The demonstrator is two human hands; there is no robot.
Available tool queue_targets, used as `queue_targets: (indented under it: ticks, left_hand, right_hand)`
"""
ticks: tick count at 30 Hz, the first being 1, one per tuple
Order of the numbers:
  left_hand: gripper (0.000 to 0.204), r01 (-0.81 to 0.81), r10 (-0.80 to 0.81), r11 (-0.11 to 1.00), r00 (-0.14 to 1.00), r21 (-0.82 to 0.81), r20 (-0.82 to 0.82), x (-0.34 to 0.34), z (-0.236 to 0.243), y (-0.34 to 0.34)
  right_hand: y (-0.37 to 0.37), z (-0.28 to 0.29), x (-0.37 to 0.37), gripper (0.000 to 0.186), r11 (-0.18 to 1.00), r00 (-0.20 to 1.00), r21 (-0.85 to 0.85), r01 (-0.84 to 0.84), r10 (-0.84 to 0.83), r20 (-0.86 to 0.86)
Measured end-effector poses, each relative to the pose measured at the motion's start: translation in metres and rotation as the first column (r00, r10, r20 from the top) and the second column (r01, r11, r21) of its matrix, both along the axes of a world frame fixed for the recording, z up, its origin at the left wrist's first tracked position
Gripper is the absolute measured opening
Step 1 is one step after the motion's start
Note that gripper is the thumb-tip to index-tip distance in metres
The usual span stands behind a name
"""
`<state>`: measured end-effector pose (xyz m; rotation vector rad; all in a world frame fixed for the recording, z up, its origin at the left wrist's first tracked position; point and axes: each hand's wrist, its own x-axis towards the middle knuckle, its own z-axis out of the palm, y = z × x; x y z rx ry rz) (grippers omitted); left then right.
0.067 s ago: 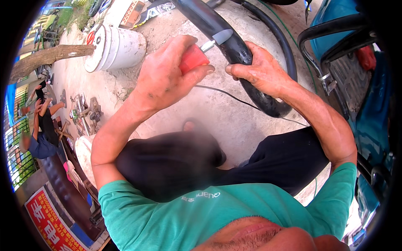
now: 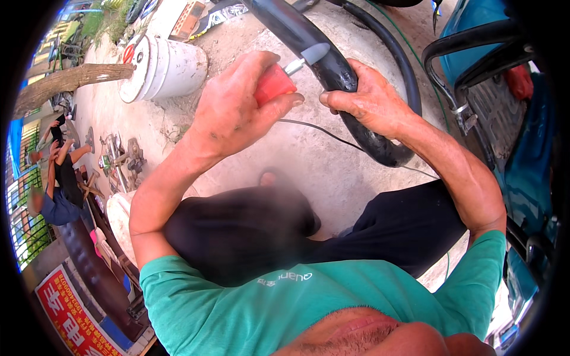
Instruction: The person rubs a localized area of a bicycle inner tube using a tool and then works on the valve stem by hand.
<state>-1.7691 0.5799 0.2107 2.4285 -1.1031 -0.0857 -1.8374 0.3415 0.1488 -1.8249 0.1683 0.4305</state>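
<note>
Outdoors, a dusty concrete ground (image 2: pixel 332 151) is seen. One white bucket (image 2: pixel 172 68) is placed at ten o'clock, one teal vehicle (image 2: pixel 530 184) at three. One red-handled tool (image 2: pixel 275 85) is gripped by the left hand (image 2: pixel 234 98); at one o'clock, one black rubber tube (image 2: pixel 333 72) is clasped by the right hand (image 2: pixel 377 101).

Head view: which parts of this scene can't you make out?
Head view, red tool: much of its body, hidden by the left hand.
Head view, right hand: its far side, hidden by the black inner tube.
Head view, black inner tube: its upper stretch, cut off by the top edge.
Head view, black trouser leg: blurred by a hazy patch.
</note>
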Motion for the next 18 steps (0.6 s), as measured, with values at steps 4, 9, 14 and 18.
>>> queue_targets:
  ticks: [4,9,14,18]
  left_hand:
    - [0.057,0.001,-0.001,1.0,1.0,0.003,-0.011,-0.0024,-0.0002,0.0001]
    - [0.057,0.019,-0.019,1.0,1.0,0.017,0.016,-0.0012,-0.0038,0.0034]
    - [0.057,-0.024,0.024,1.0,1.0,-0.02,-0.015,0.0029,-0.0052,0.0032]
    - [0.057,0.011,-0.011,1.0,1.0,-0.016,0.011,0.0012,-0.008,0.0048]
  right_hand:
    - [0.0006,0.0064,0.0018,0.066,0.998,0.999,0.055,-0.002,0.005,-0.049]
    - [-0.0005,0.0066,0.0027,0.062,0.995,0.999,0.1,0.001,0.004,-0.05]
    - [-0.0001,0.0077,0.0016,0.063,0.998,0.999,0.069,-0.005,0.009,-0.053]
    - [-0.0008,0.0062,0.0055,0.063,0.998,1.0,0.062,-0.01,0.011,-0.018]
